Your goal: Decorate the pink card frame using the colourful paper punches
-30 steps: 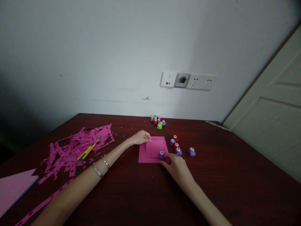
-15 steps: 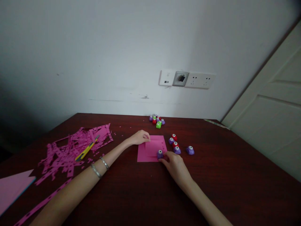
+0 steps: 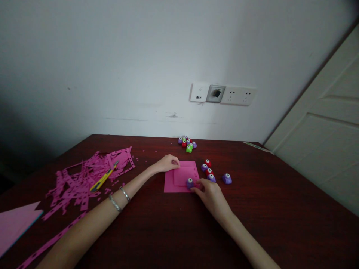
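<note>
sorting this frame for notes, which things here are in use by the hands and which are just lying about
In use:
- left hand pressing the pink paper
- right hand on the purple punch

Lying about:
- spare punches
- far punch cluster
- pink scraps
- yellow knife
- table

The dark tabletop (image 3: 157, 231) carries pink paper (image 3: 171, 184), punches (image 3: 209, 172), paper scraps (image 3: 84, 179) and a knife (image 3: 103, 177).
</note>
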Motion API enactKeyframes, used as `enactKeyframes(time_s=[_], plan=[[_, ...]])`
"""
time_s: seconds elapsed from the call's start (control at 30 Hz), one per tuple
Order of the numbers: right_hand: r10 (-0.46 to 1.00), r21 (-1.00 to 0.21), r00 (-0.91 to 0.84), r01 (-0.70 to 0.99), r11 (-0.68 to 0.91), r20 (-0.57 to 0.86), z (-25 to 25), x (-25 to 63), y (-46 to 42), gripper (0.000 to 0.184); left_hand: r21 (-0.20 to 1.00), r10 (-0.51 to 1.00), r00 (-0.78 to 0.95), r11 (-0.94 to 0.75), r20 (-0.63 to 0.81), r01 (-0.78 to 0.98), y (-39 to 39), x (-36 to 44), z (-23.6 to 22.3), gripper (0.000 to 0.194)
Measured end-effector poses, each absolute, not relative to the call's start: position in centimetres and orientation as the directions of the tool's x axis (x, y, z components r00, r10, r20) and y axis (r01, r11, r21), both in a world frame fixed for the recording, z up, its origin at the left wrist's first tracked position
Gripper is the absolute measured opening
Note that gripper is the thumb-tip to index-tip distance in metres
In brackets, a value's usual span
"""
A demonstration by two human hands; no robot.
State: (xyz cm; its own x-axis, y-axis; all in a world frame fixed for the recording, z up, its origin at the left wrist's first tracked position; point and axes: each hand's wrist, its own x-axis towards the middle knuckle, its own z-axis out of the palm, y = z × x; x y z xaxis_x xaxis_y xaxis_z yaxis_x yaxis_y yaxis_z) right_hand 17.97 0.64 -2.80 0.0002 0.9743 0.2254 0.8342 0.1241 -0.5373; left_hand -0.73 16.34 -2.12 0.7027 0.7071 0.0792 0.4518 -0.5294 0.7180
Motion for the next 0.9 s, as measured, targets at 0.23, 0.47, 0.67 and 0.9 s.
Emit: enactKeyframes(time_s=[0.23,0.47,0.67,0.9], plan=[[0.992,-0.809,0.101,0.575,-0.121,-0.076,-1.1,20.1,1.6,0.027,0.637,0.749,0.638,-0.583,0.18,0.504,16.1,-0.6,-1.0,0.014],[0.952,-0.808,-0.118,0.564,-0.17,-0.282,0.1,20.7,4.0,0.036,0.72,0.718,0.686,-0.54,0.123,0.436,15.0,0.3,0.9,0.028],[0.894,-0.773,-0.2,0.597,-0.213,-0.401,0.3,20.4,5.3,0.046,0.757,0.598,0.796,-0.479,-0.089,0.444,14.3,1.1,1.5,0.037],[0.862,-0.74,-0.235,0.639,-0.211,-0.448,-0.3,20.0,6.1,0.049,0.772,0.505,0.795,-0.335,-0.336,0.539,13.3,1.4,2.8,0.042]])
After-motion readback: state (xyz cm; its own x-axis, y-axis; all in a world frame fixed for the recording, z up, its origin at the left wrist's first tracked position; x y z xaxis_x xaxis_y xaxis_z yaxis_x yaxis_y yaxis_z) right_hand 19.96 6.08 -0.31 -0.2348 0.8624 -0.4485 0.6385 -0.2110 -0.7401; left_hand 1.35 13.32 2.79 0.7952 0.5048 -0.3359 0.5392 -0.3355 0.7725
